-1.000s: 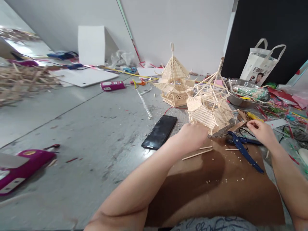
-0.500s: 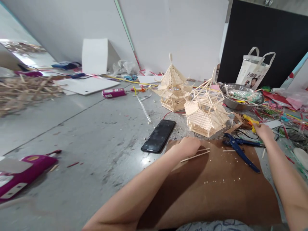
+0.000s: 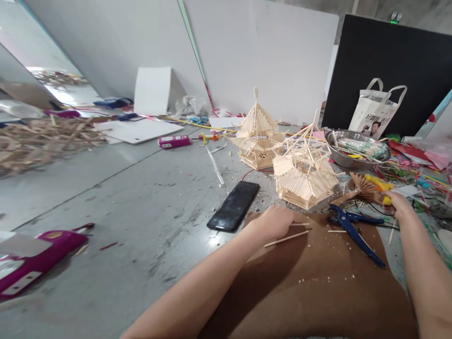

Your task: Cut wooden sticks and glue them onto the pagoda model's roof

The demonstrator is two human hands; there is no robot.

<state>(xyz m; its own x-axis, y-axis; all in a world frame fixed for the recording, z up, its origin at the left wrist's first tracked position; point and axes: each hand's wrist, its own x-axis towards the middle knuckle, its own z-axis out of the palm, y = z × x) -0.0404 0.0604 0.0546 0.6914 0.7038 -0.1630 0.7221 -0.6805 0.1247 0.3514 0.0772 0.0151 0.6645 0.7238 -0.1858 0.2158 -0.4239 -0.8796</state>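
Note:
My left hand (image 3: 277, 222) is closed low over the brown sheet (image 3: 318, 301), its fingers curled round the end of a thin wooden stick (image 3: 301, 223). Another loose stick (image 3: 286, 238) lies just in front of it. At the right, my right hand (image 3: 397, 203) grips a yellow glue gun (image 3: 378, 181), partly covered by the fingers. Blue-handled cutters (image 3: 356, 235) lie on the sheet's right side, between my hands. Beyond the sheet stands a stick-built pavilion model (image 3: 305, 183) with an open roof frame. Behind it is a second model (image 3: 257, 136) with a pointed roof.
A black phone (image 3: 233, 206) lies left of the sheet. Pink power strips (image 3: 174, 141) rest on the grey floor. A metal bowl (image 3: 356, 160) of packaged sticks, a white tote bag (image 3: 372, 113) and scattered scraps crowd the right. A brown pleated fan shape (image 3: 360, 188) sits by the glue gun.
My right hand has shifted slightly right and closer, with the glue gun in it. My left hand stays nearly in place. The view has tilted up a little.

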